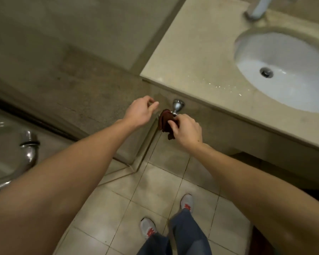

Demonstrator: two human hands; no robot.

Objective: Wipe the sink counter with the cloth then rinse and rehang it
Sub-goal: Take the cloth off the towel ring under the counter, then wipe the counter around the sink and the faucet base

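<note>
Carefully, we work at the hook (177, 106) below the counter (191, 57) edge — right hand (187, 131) pinched on the cloth (165, 120) hanging just under it, left hand (139, 112) loose and empty beside it. Whether hanging or unhooking, we grip near the hook.

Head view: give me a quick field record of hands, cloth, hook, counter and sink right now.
left hand: empty, fingers loosely curled, beside the cloth, not touching it
right hand: pinching the cloth at the hook
cloth: dark red, bunched, hanging from the hook end
hook: chrome, mounted on the counter's front face
counter: beige stone, water droplets near the sink's front-left rim
sink: white, wet, drain open, no water running
task stage: cannot tell whether cloth is being taken or rehung
</note>
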